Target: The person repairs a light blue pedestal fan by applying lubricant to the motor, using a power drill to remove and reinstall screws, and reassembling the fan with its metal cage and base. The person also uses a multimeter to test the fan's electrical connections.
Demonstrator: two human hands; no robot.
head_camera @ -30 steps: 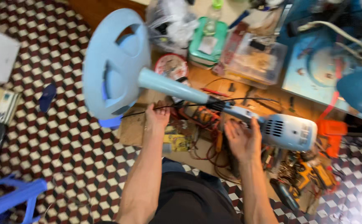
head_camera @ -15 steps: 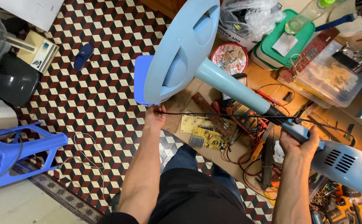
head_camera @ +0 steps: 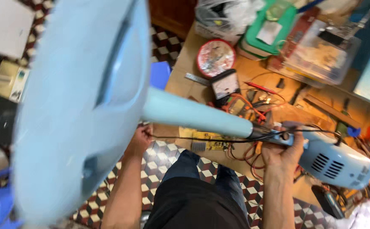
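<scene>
Hands hold a pale blue fan above the floor and a low table. The fan (head_camera: 193, 114) lies on its side in the air. Its big round base (head_camera: 79, 106) is close to the camera and fills the left of the view. Its pole runs to the right, to the motor part (head_camera: 337, 163) with slots in it.

The right hand (head_camera: 283, 150) is wrapped around the fan near the motor, where the pole ends. It grips tight. The left hand (head_camera: 140, 140) is just under the pole, near the base. Its fingers are curled shut on a thin black cord (head_camera: 202, 139). The cord runs straight from that hand to the right hand.

Under the fan is a brown table (head_camera: 185, 80) with lots of stuff. A round red tin (head_camera: 216, 57) sits by a black meter (head_camera: 225, 85). A green box (head_camera: 269, 29) and a clear box (head_camera: 325, 53) are farther back. Red wires (head_camera: 261, 89) lie in a tangle. The floor (head_camera: 159, 157) has dark and white tiles. The person's legs show at the bottom.
</scene>
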